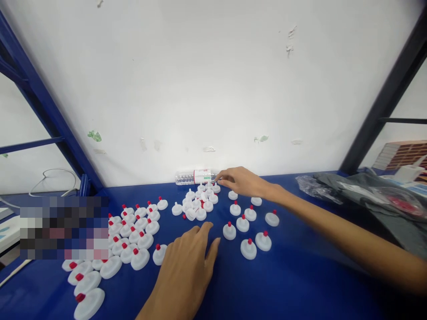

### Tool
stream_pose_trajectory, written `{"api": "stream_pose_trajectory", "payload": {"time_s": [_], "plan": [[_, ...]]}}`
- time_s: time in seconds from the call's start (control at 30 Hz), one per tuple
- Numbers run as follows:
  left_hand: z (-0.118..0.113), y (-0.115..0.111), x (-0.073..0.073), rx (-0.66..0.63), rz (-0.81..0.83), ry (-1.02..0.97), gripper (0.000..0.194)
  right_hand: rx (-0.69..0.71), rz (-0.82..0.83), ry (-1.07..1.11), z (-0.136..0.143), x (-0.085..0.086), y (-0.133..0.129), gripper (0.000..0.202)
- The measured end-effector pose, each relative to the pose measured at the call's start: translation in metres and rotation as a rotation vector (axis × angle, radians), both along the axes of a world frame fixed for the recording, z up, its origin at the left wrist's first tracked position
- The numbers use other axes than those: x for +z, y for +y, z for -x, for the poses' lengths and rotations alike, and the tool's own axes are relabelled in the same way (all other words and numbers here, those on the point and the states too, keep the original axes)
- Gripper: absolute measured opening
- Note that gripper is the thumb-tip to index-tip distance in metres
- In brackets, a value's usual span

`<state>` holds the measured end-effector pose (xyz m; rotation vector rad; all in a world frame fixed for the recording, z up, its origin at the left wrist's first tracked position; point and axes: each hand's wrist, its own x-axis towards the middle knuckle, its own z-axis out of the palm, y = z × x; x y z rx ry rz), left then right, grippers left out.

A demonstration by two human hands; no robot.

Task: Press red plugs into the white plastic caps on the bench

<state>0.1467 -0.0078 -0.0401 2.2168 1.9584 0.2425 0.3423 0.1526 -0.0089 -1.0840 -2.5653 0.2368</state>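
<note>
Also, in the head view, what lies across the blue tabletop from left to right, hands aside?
Large group of red-tipped white discs → central pile of white pieces → smaller right-side group of discs → crumpled grey material. The clear bottle shares the pile's span, so it's left out.

White discs point(248, 251), many red-capped, lie spread, the heaped ones point(200, 214) seemingly white-tipped

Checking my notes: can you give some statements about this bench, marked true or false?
1. The right hand reaches farther back than the left hand. True.
2. The bottle is behind the heap of white pieces. True.
3. The bottle stands upright. False: it lies on its side.
4. Every heaped piece has a red tip. False: several there lack one.
5. Red-tipped pieces sit on both sides of the heap. True.
</note>
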Motion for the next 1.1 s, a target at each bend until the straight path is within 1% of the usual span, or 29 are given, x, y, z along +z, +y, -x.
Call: {"api": "stream_pose_trajectory", "payload": {"time_s": [0.03,0.1,0.17,0.2,0.27,0.33,0.4,0.5,0.57,0.63,0.7,0.73,0.8,0.83,0.87,0.9,0.93,0.97,1.0,1.03,1.1], "plan": [[0.000,0.000,0.000,-0.001,0.001,0.001,0.040,-0.014,-0.038,-0.011,0.000,-0.008,0.006,0.038],[0.000,0.000,0.000,0.008,0.006,0.003,0.040,0.022,-0.060,-0.055,0.001,-0.022,0.017,0.050],[0.001,0.000,0.001,0.021,0.015,0.001,0.039,0.075,-0.062,-0.098,0.000,-0.032,0.025,0.060],[0.001,0.001,0.001,0.023,0.018,0.000,0.039,0.093,-0.065,-0.111,0.000,-0.035,0.027,0.060],[0.002,0.001,0.001,0.030,0.015,-0.001,0.039,0.094,-0.083,-0.117,0.000,-0.037,0.030,0.050],[0.002,0.002,0.001,0.039,0.011,-0.002,0.039,0.065,-0.106,-0.104,-0.001,-0.036,0.031,0.033],[0.002,0.002,0.001,0.053,0.005,-0.004,0.039,0.032,-0.122,-0.075,-0.001,-0.030,0.030,0.021],[0.001,0.002,0.002,0.076,-0.054,-0.031,0.040,0.018,-0.121,0.003,-0.001,-0.016,0.024,0.019],[0.002,0.001,0.001,0.109,-0.131,-0.068,0.046,0.060,-0.087,0.064,0.000,-0.002,0.015,0.018],[0.004,0.001,0.000,0.144,-0.220,-0.104,0.056,0.153,-0.019,0.111,0.003,0.013,0.000,0.018],[0.006,0.002,-0.002,0.145,-0.306,-0.145,0.063,0.278,0.094,0.151,0.008,0.027,-0.019,0.019],[0.007,0.002,-0.002,0.127,-0.335,-0.167,0.062,0.368,0.211,0.210,0.010,0.033,-0.028,0.020],[0.009,0.003,-0.002,0.080,-0.348,-0.203,0.051,0.499,0.393,0.256,0.014,0.041,-0.042,0.023],[0.009,0.003,-0.001,0.069,-0.335,-0.209,0.045,0.542,0.449,0.262,0.016,0.043,-0.045,0.025],[0.009,0.003,0.000,0.067,-0.315,-0.202,0.041,0.553,0.454,0.253,0.017,0.043,-0.046,0.027],[0.009,0.003,0.001,0.077,-0.296,-0.186,0.040,0.524,0.399,0.229,0.017,0.041,-0.043,0.029],[0.008,0.003,0.002,0.090,-0.278,-0.165,0.039,0.459,0.301,0.197,0.016,0.036,-0.038,0.031],[0.008,0.003,0.003,0.102,-0.264,-0.143,0.040,0.371,0.184,0.167,0.015,0.030,-0.030,0.033],[0.007,0.003,0.004,0.108,-0.250,-0.123,0.040,0.250,0.024,0.098,0.014,0.022,-0.021,0.033],[0.006,0.003,0.004,0.109,-0.235,-0.107,0.041,0.179,-0.043,0.062,0.012,0.013,-0.011,0.030],[0.005,0.003,0.005,0.109,-0.211,-0.088,0.040,0.133,-0.091,-0.004,0.008,-0.005,0.007,0.024]]}}
